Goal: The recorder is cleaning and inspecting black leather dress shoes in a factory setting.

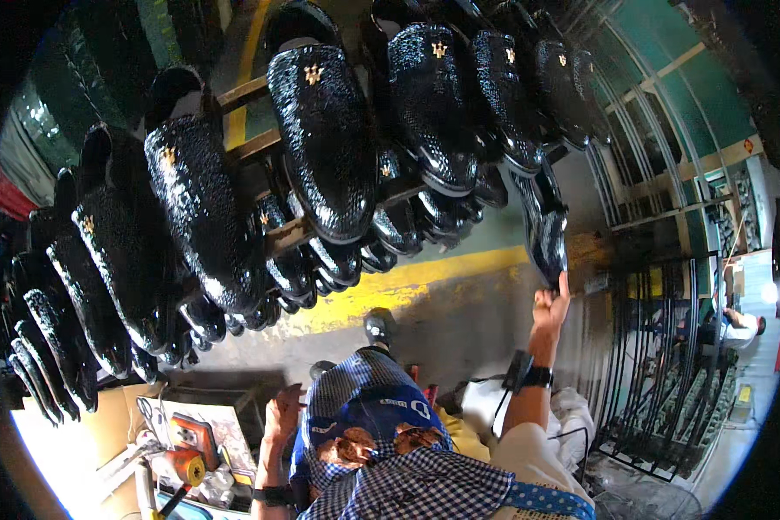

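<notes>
Glossy black textured loafers with gold ornaments hang in rows in front of me; one large loafer [321,147] is near the middle. At the right end of the rack, my right hand [553,309] grips the lower end of a black shoe [544,227]. One finger points up along that shoe and the others are curled. The shoe's upper end overlaps the rack's lower edge. My left hand [283,413] is low beside my apron [373,425], its fingers loosely bent and apart, with nothing seen in it. A dark band is on each wrist.
Wooden rack bars [256,146] carry the shoes, with a lower row behind. A box of tools [195,468] with scissors stands at lower left. White bags [572,416] lie by my right arm. Black metal racks [659,364] stand at right; another person [738,329] is beyond them.
</notes>
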A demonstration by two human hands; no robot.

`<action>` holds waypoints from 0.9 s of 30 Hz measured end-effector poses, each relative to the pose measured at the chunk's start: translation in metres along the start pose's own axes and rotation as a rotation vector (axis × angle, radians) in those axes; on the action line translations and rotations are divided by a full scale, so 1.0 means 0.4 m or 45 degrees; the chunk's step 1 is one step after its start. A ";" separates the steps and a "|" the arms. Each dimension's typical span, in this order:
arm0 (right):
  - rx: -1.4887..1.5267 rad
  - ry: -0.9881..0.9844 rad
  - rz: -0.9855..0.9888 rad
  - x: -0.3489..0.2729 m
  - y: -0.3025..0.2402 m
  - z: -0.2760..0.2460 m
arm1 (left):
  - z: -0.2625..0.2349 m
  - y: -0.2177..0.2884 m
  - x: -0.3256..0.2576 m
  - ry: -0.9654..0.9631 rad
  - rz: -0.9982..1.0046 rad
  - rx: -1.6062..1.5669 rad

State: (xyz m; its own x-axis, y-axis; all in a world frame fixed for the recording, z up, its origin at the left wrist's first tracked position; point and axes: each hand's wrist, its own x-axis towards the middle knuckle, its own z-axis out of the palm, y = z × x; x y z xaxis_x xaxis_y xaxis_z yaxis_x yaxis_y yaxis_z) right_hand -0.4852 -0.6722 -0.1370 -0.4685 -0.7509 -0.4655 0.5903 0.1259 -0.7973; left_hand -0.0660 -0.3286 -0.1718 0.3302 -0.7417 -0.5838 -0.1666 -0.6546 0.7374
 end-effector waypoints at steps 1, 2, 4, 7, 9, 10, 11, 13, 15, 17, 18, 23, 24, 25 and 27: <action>-0.400 -0.236 -0.377 -0.054 0.003 -0.043 | -0.020 0.071 -0.001 -0.018 -0.006 0.195; -0.799 -0.472 -0.753 -0.101 -0.001 -0.071 | -0.021 0.072 -0.002 0.052 0.077 0.080; -0.494 -0.429 -0.373 -0.200 -0.016 -0.075 | -0.030 0.115 -0.009 0.153 0.351 -0.104; -0.321 -0.130 0.024 -0.332 -0.010 -0.047 | -0.056 0.213 -0.028 0.315 0.713 0.079; -0.425 -0.859 0.159 -0.396 -0.002 -0.036 | -0.076 0.323 -0.068 0.459 1.066 0.299; -0.588 -0.836 0.215 -0.434 0.006 -0.015 | -0.086 0.366 -0.089 0.453 1.212 0.356; -0.600 -0.456 0.212 -0.516 0.034 0.045 | -0.101 0.392 -0.115 0.459 1.343 0.429; -0.767 -0.704 0.315 -0.552 0.064 0.073 | -0.143 0.400 -0.161 0.392 1.234 0.702; -0.824 -0.791 0.409 -0.617 0.074 0.118 | -0.175 0.358 -0.191 0.329 1.059 0.546; -1.071 -0.859 0.276 -0.683 0.097 0.162 | -0.212 0.351 -0.255 0.371 1.033 0.662; -1.085 -0.978 0.315 -0.695 0.109 0.171 | -0.220 0.330 -0.274 0.305 1.047 0.602; -1.273 -1.386 0.415 -0.873 0.204 0.260 | -0.208 0.190 -0.345 -0.202 0.654 -0.245; -1.269 -1.405 0.454 -0.912 0.216 0.277 | -0.209 0.143 -0.342 -0.321 0.560 -0.349; -1.233 -1.445 0.521 -0.939 0.219 0.292 | -0.209 0.106 -0.355 -0.123 0.368 -0.348; -1.364 -1.545 0.209 -0.965 0.253 0.283 | -0.279 0.062 -0.379 -0.266 -0.228 -0.649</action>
State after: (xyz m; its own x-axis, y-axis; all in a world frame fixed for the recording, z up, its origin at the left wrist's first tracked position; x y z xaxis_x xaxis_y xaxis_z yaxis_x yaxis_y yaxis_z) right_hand -0.1704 -0.4427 0.0056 0.6208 -0.6610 -0.4215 -0.3664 0.2307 -0.9014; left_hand -0.0166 -0.2161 -0.0269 0.1130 -0.6730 -0.7309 0.3610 -0.6576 0.6613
